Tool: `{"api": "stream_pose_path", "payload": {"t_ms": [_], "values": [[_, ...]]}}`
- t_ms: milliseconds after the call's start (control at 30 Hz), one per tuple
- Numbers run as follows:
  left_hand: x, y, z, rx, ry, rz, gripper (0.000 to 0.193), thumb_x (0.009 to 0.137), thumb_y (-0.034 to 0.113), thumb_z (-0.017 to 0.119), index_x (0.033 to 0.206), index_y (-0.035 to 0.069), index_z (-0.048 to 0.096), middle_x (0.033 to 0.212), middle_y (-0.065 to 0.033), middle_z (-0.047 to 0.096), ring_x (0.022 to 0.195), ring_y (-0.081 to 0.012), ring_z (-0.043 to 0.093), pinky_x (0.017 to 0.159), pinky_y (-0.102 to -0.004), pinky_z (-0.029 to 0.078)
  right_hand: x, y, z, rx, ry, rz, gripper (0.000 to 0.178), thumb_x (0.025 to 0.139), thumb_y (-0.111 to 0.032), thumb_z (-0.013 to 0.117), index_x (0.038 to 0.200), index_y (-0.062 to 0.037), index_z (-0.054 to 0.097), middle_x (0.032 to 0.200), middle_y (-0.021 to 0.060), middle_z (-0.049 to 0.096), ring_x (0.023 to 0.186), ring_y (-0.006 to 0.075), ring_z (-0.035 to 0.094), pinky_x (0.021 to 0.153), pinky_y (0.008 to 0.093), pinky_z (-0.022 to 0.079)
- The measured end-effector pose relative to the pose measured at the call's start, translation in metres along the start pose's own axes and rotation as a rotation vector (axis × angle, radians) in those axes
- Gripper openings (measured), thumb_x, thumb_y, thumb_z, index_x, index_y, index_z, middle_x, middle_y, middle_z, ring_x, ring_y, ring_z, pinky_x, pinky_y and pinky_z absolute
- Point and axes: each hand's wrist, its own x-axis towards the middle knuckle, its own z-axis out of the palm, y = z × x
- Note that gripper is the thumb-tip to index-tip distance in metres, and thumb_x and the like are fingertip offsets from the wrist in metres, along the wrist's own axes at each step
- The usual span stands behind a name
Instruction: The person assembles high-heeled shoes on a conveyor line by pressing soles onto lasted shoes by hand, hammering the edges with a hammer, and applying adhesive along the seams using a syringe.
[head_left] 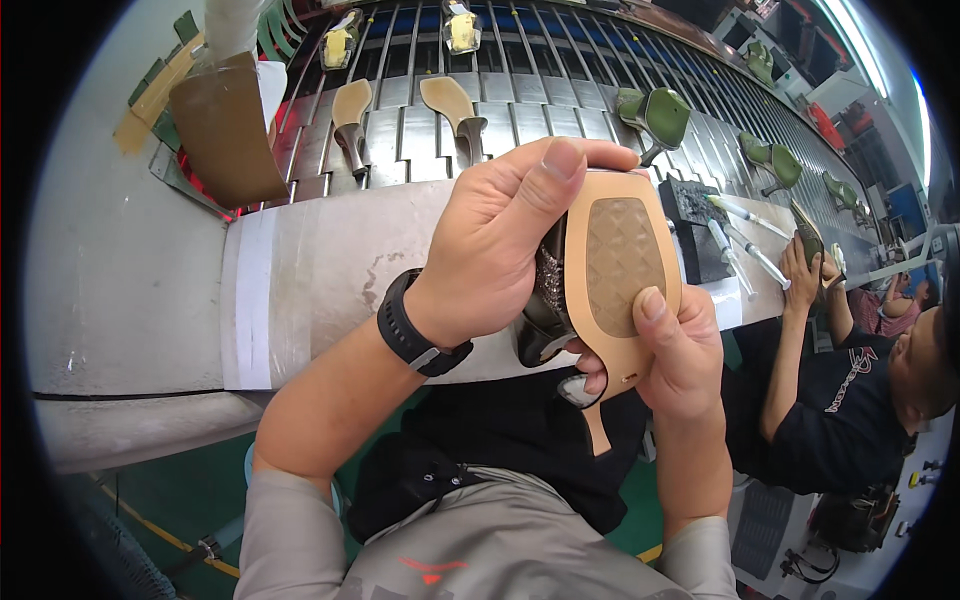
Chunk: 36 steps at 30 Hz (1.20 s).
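Between my hands is a high-heeled shoe with its tan outsole [620, 335] facing up, its heel pointing toward me. A quilted brown pad fills the front part of the sole. My left hand [490, 240], with a black watch on the wrist, is closed around the toe end, thumb beside the sole's edge. My right hand [685, 350] grips the narrow waist near the heel, its thumb on the sole. Left of the sole shows a dark, shiny part with glittery trim [550, 285]; whether it all belongs to this shoe I cannot tell.
Two tan soles with heels [455, 105] lie on the metal conveyor [400, 130] ahead. Green heeled shoes [665, 115] stand farther right. On the bench, white syringe-like tubes [745, 250] rest by a black block [695, 215]. A co-worker's hands [800, 270] hold a shoe at right.
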Motion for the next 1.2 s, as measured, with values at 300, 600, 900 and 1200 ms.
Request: {"api": "stream_pose_path", "payload": {"t_ms": [300, 600, 900, 1200], "values": [[-0.001, -0.008, -0.006, 0.178, -0.074, 0.106, 0.059, 0.117, 0.045, 0.042, 0.150, -0.004, 0.048, 0.144, -0.0269, 0.064, 0.129, -0.0262, 0.068, 0.110, -0.0395, 0.056, 0.003, -0.001, -0.006, 0.019, -0.032, 0.008, 0.049, 0.111, -0.035, 0.061, 0.125, 0.0112, 0.066, 0.100, 0.0217, 0.075, 0.077, 0.0246, 0.077, 0.061, 0.0349, 0.067], [-0.003, -0.008, -0.011, 0.191, -0.163, 0.091, 0.085, 0.110, 0.063, 0.045, 0.160, -0.005, 0.034, 0.154, -0.0242, 0.056, 0.139, -0.0277, 0.060, 0.115, -0.0400, 0.050, 0.003, 0.003, 0.003, 0.001, -0.004, -0.026, 0.050, 0.112, -0.036, 0.060, 0.127, 0.0109, 0.065, 0.102, 0.0219, 0.075, 0.078, 0.0241, 0.077, 0.063, 0.0358, 0.068], [-0.005, -0.002, -0.018, 0.190, -0.207, 0.117, 0.090, 0.102, 0.056, 0.069, 0.160, -0.004, 0.036, 0.155, -0.0260, 0.055, 0.141, -0.0296, 0.058, 0.118, -0.0434, 0.048, 0.005, 0.002, 0.012, -0.027, 0.027, -0.029, 0.050, 0.111, -0.037, 0.061, 0.125, 0.0105, 0.065, 0.101, 0.0216, 0.076, 0.079, 0.0247, 0.078, 0.063, 0.0357, 0.069], [-0.020, 0.014, -0.015, 0.126, -0.106, 0.057, 0.048, 0.111, 0.031, 0.060, 0.142, -0.005, 0.054, 0.144, -0.0329, 0.062, 0.136, -0.0393, 0.063, 0.114, -0.0501, 0.053, -0.008, -0.004, 0.024, 0.003, -0.030, 0.110, 0.047, 0.111, -0.034, 0.062, 0.120, 0.0117, 0.067, 0.100, 0.0222, 0.077, 0.077, 0.0256, 0.079, 0.065, 0.0353, 0.067]]}}
